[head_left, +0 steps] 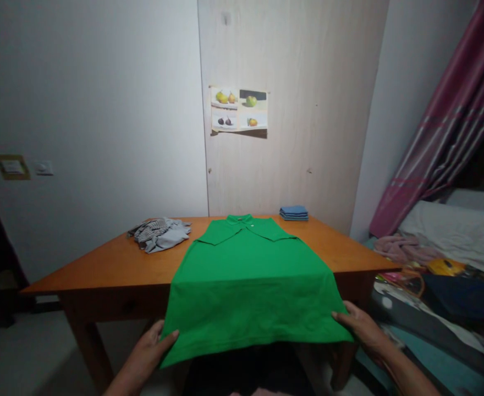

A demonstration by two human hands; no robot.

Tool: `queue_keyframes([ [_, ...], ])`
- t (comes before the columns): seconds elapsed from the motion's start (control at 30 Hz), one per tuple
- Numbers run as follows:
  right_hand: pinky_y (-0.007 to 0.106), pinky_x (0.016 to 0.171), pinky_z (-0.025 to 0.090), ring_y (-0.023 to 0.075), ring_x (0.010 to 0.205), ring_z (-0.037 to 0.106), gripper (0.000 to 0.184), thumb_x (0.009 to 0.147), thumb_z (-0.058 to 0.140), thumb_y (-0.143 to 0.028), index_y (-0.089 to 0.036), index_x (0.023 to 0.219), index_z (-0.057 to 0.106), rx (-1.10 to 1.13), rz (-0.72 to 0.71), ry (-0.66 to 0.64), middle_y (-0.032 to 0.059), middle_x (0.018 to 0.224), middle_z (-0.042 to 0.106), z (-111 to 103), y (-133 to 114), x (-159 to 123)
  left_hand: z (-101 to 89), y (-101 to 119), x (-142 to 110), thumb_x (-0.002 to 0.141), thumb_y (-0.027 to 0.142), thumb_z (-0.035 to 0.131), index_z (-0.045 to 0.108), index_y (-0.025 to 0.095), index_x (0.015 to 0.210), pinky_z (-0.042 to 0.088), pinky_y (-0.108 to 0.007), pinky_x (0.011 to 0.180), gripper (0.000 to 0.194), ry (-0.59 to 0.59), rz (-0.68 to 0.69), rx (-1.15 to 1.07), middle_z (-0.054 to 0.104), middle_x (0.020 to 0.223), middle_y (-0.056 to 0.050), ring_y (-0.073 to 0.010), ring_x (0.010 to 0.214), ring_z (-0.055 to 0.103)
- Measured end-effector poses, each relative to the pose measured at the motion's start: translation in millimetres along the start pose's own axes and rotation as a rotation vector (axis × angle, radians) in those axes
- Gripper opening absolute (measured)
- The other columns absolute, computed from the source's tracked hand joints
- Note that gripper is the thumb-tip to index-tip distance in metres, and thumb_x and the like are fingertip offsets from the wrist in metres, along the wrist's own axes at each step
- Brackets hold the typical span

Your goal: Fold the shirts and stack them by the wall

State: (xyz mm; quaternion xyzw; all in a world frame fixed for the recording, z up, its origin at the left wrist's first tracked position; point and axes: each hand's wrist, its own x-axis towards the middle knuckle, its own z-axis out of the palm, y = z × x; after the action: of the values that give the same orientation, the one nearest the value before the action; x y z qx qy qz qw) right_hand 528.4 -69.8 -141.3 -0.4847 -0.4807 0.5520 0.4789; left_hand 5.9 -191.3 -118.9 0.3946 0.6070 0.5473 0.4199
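A green polo shirt (250, 275) lies spread on the wooden table, its collar toward the wall and its sleeves folded inward across the chest. The lower part hangs over the table's front edge, held out toward me. My left hand (153, 349) pinches the hem's left corner, thumb on top. At the right side edge, just above the hem, my right hand (357, 324) grips the cloth the same way. Between the two hands the hem is stretched out, sagging slightly.
On the orange-brown table (114, 269), a crumpled grey and striped garment (161, 234) lies left of the shirt. A folded blue stack of cloth (293, 213) sits at the back right. Beyond the table's right side is a bed (465, 231) with clothes and a purple curtain (435, 126).
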Motion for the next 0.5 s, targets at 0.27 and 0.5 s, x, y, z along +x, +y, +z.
queue_keyframes([
  [0.27,0.039,0.082,0.061,0.0294,0.1,0.072,0.06,0.067,0.082,-0.03,-0.03,0.124,0.064,0.194,-0.051,0.079,0.0084,0.121,0.072,-21.0,-84.9,-17.2,-0.9,87.6,-38.3,0.06,0.041,0.088,0.06,0.027,0.131,0.06,-0.037,0.085,0.078,0.044,0.049,-0.264,0.074,0.117,-0.007,-0.0296,0.1,0.072],
  [0.5,0.037,0.092,0.058,0.0284,0.111,0.067,0.048,0.067,0.073,-0.021,-0.025,0.114,0.068,0.284,-0.266,-0.061,0.0086,0.12,0.071,-9.6,-145.7,20.9,3.8,142.9,-14.9,0.058,0.028,0.087,0.067,0.022,0.123,0.06,-0.027,0.08,0.069,-0.038,0.133,-0.374,0.072,0.12,-0.009,-0.0274,0.109,0.068],
])
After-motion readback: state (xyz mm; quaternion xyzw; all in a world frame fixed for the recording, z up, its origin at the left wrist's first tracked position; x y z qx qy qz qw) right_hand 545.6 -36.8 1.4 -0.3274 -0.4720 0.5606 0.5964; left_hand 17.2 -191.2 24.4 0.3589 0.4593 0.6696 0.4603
